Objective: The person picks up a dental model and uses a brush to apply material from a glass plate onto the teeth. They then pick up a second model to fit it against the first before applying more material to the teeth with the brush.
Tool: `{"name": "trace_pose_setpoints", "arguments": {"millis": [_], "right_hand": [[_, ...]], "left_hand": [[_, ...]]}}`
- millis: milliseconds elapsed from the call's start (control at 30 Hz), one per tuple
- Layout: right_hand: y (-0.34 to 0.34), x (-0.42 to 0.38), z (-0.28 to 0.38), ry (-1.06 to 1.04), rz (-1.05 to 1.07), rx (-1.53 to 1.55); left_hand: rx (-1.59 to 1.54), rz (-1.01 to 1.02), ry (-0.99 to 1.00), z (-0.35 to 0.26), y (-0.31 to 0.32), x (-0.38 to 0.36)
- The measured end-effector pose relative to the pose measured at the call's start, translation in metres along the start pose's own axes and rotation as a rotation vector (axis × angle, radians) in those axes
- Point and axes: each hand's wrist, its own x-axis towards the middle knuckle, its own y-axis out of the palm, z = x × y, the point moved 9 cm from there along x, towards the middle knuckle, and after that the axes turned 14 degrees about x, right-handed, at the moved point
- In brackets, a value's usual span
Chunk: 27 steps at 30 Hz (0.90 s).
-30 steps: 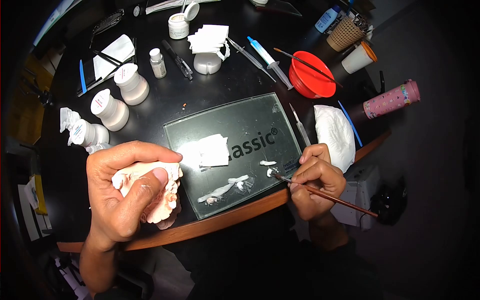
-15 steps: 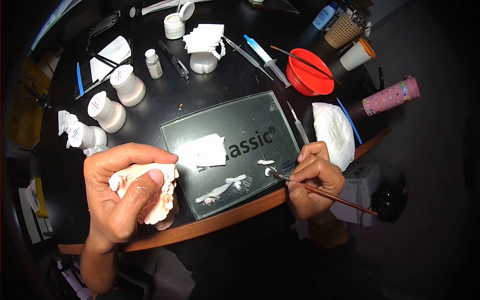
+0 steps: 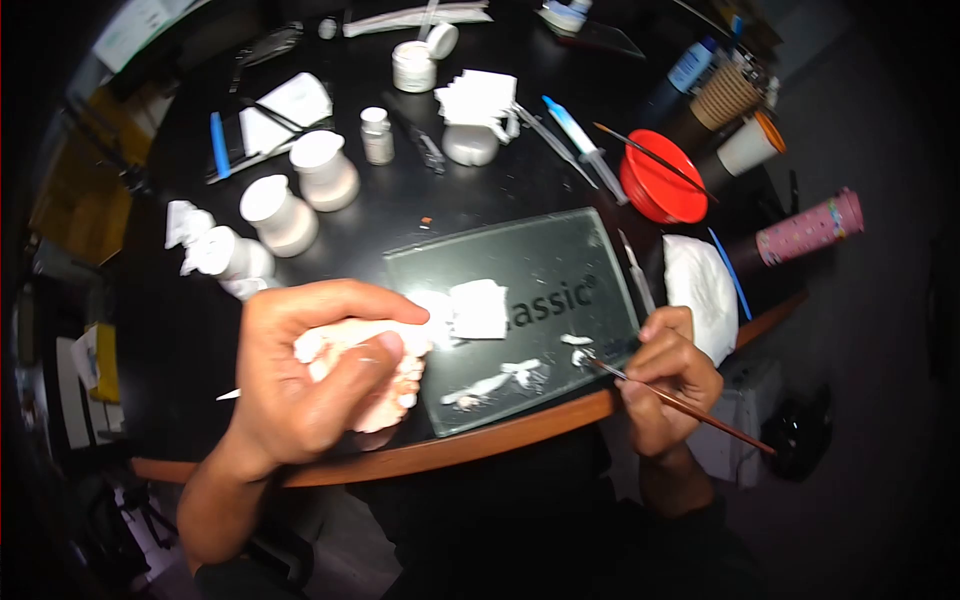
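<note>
My left hand is closed around a pinkish plaster dental model, with the thumb across its top and the teeth facing right. In my right hand is a thin brown-handled brush, gripped like a pen. Its bristles touch a small dab of white paste on the right part of a glass slab. Longer smears of white paste lie along the slab's near side. A folded white tissue rests on the slab, right of the left fingertips.
White-capped jars stand at the left, a small bottle behind them. At the back right are a syringe and a red bowl with another brush across it. A white wad and a pink flask lie at the right.
The whole scene has shifted right in view as the camera moved. The brush tip stays at the same paste dab, and both hands keep their holds.
</note>
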Motion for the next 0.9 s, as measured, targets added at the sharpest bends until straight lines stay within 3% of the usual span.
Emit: {"name": "trace_pose_setpoints", "arguments": {"millis": [267, 467, 900], "right_hand": [[0.069, 0.043, 0.027, 0.073, 0.227, 0.4], [0.111, 0.054, 0.026, -0.014, 0.279, 0.601], [0.118, 0.048, 0.031, -0.09, 0.314, 0.497]], "left_hand": [[-0.065, 0.044, -0.006, 0.004, 0.003, 0.0], [-0.043, 0.082, 0.005, 0.004, -0.001, 0.001], [-0.051, 0.086, 0.005, 0.008, 0.0, 0.002]]}}
